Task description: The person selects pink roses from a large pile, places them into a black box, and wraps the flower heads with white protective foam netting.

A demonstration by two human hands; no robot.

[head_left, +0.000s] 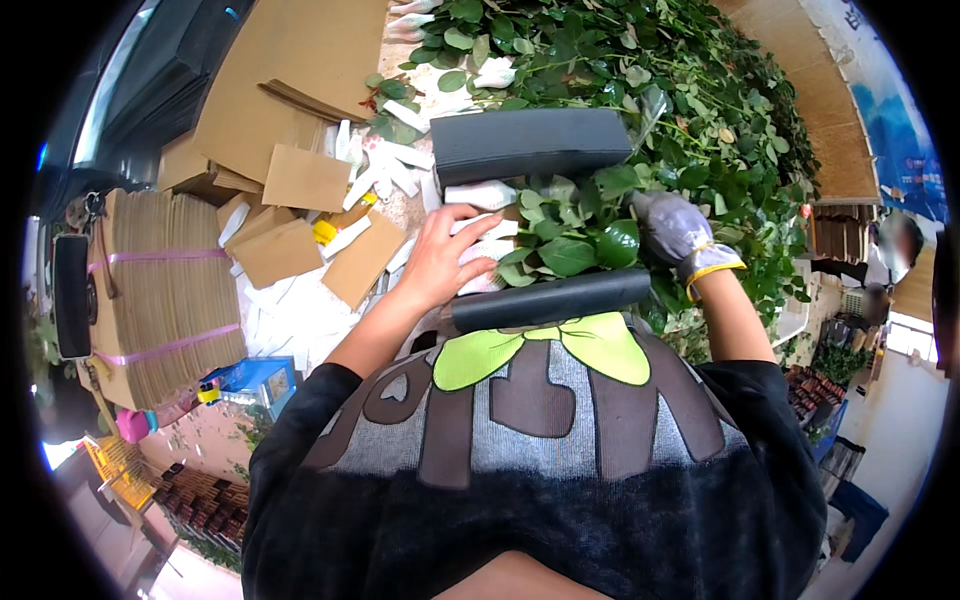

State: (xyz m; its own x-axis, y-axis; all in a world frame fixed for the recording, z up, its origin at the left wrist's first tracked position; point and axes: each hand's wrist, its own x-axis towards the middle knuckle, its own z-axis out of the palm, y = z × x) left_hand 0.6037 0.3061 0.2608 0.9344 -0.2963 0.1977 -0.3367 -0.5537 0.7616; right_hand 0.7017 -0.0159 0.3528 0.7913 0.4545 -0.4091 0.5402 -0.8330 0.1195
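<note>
Leafy green stems point(568, 255) with flower heads in white sleeves point(492, 252) lie between two dark, long padded blocks, one far point(530, 142) and one near my body point(550, 300). My bare left hand point(440, 258) rests over the white-sleeved heads at the left end, its fingers stretched and apart. At the other end, my right hand point(678, 232), in a grey glove with a yellow cuff, is closed around leafy stems. Leaves partly cover its fingertips. More sleeved heads point(495, 72) show beyond the far block.
A large heap of leafy stems point(700, 90) spreads across the far right. Loose white sleeves point(385, 165) and cardboard pieces point(308, 178) lie to the left. Beyond them stands a strapped stack of cardboard point(165, 275), with a blue box point(258, 382) nearer me.
</note>
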